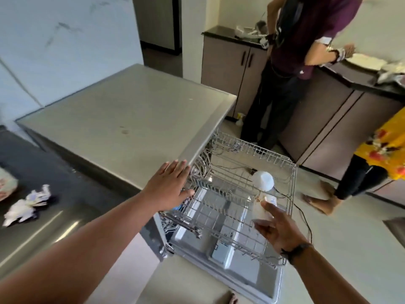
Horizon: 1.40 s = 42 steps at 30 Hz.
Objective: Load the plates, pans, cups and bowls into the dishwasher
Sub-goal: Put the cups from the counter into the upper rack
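The dishwasher [122, 119] stands in the middle with its door [247, 273] folded down and its wire rack [219, 207] pulled out. A white cup [263, 180] sits upside down at the rack's right side. Just in front of it is a second cup with a printed pattern [262, 206]; my right hand [279, 229] holds it between thumb and fingers over the rack. My left hand [169, 185] is spread flat at the rack's left rim, by the dishwasher's front corner, holding nothing.
A dark counter [39, 194] at left carries crumpled paper [28, 205]. One person [302, 51] stands at the far counter [350, 77], where plates [366, 62] lie. Another person in yellow [383, 150] stands at right. A cable [304, 218] runs along the floor.
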Each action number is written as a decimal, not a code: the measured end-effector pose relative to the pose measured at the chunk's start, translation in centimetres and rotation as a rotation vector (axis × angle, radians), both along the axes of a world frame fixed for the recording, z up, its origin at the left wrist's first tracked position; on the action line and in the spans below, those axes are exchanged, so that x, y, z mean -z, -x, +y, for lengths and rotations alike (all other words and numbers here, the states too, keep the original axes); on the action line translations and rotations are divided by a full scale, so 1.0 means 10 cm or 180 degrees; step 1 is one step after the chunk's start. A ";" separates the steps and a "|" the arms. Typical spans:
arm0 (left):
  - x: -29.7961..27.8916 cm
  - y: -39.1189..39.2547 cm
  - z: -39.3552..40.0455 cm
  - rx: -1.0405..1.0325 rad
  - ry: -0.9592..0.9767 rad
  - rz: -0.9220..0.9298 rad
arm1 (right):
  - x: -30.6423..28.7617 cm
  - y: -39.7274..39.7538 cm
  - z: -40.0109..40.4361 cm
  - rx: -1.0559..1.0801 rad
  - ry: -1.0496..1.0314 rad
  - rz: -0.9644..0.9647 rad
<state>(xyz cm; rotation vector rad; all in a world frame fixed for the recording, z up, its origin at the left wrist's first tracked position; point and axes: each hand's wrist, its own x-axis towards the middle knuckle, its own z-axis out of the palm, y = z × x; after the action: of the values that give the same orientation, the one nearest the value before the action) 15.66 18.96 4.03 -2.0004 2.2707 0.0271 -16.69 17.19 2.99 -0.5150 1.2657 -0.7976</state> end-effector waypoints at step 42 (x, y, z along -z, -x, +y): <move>0.22 -0.02 -0.79 -0.0689 0.0345 0.0321 | 1.98 0.20 -0.72 -0.4732 0.0377 0.3830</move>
<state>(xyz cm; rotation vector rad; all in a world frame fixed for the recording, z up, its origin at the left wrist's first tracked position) 15.85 11.03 1.84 -2.3431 2.1436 0.0247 -18.68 9.99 -16.82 -1.8689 1.3699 0.8647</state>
